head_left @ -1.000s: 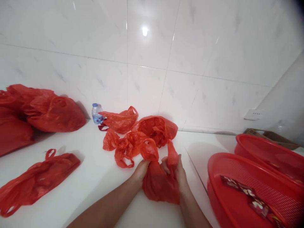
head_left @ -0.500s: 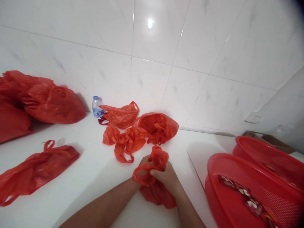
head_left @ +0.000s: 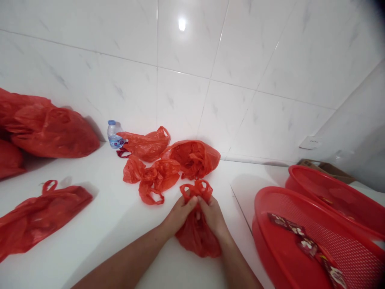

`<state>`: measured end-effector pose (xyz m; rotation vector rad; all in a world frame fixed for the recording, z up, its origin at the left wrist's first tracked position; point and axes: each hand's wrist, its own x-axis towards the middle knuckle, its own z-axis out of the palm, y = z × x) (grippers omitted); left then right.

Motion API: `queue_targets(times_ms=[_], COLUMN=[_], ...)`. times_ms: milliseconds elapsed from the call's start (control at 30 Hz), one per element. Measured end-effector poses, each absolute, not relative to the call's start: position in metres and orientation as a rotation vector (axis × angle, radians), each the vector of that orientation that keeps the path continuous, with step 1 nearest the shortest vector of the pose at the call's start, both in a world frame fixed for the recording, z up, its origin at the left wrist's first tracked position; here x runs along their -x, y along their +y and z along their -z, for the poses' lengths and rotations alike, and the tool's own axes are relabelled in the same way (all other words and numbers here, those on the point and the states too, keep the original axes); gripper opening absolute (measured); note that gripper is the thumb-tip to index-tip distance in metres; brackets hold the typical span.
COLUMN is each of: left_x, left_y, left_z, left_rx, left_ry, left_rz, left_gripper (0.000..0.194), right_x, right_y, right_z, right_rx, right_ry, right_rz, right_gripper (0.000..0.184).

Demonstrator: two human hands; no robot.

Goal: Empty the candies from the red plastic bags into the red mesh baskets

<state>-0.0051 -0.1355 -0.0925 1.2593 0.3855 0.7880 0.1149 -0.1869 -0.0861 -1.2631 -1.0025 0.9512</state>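
A red plastic bag [head_left: 198,239] hangs low over the white table, its two handle loops sticking up above my hands. My left hand [head_left: 182,210] is closed on the neck of the bag from the left, thumb on the near side. From the right, my right hand [head_left: 212,210] grips the same gathered neck, its thumb close to the other thumb. What the bag holds is hidden. Just beyond my hands lie crumpled red bags [head_left: 156,176] and an opened red bag [head_left: 195,158] stuffed with more red plastic.
Two red perforated baskets [head_left: 261,212] stand at the right, the nearer with several dark snack packets [head_left: 306,245]. A small water bottle [head_left: 113,134] stands by the tiled wall. Full red bags [head_left: 57,132] sit at the back left; another red bag [head_left: 48,214] lies in front.
My left hand has come round from behind the bag to its left side. Both thumbs now meet at the neck, and the handle loops stand up. The view has shifted slightly right.
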Motion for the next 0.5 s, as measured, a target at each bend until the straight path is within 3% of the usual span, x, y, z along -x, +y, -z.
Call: queue_targets(times_ms=[100,367,433,500], left_x=[0.006,0.006,0.006,0.006], left_y=[-0.132,-0.129,-0.128,-0.128], left_z=[0.096,0.096,0.095,0.095], left_rx=[-1.121,-0.936,-0.904,-0.874], left_ry=[0.476,0.472,0.509,0.527], left_rz=[-0.707,-0.733,-0.757,-0.767], left_gripper=[0.053,0.033,0.027,0.034], right_x=[-0.111,-0.118,-0.123,-0.128], right_y=[-0.193,-0.195,-0.194,-0.193], right_z=[0.083,0.087,0.089,0.089], right_rx=[1.078,0.725,0.774,0.87], right_ry=[-1.043,-0.876,-0.878,-0.902], right_rz=[-1.144,-1.339,-1.328,-1.301], right_gripper=[0.025,0.05,0.038,0.02])
